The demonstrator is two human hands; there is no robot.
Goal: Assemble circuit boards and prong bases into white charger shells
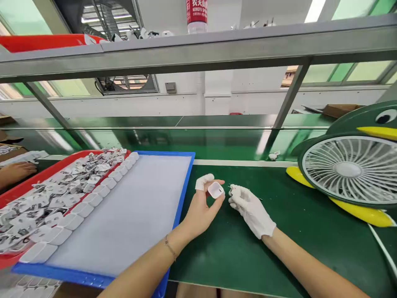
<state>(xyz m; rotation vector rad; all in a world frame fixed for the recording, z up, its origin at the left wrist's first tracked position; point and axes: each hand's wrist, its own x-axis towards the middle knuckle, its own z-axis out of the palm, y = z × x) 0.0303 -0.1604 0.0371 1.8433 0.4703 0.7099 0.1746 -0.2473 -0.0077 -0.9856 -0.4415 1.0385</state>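
My left hand (pixel 200 209), with a white finger cover, pinches a small white square plastic housing (pixel 216 190) between thumb and fingers. Its hollow inside, with a small dark slot, faces me. Just to the right, my right hand (pixel 250 210) wears a white glove and is closed, fingertips together. Thin dark tips poke out by its fingers, but what it grips is too small to name. The two hands are close but apart, above the green tabletop (pixel 242 265).
Left lies a blue-rimmed white tray (pixel 124 223), with a row of white housings (pixel 83 209) along its left side. Beyond is a red tray (pixel 77 156) of loose white parts. A green fan (pixel 347 169) stands right. Overhead runs a metal shelf (pixel 198 51). Another person's hand (pixel 18 171) shows far left.
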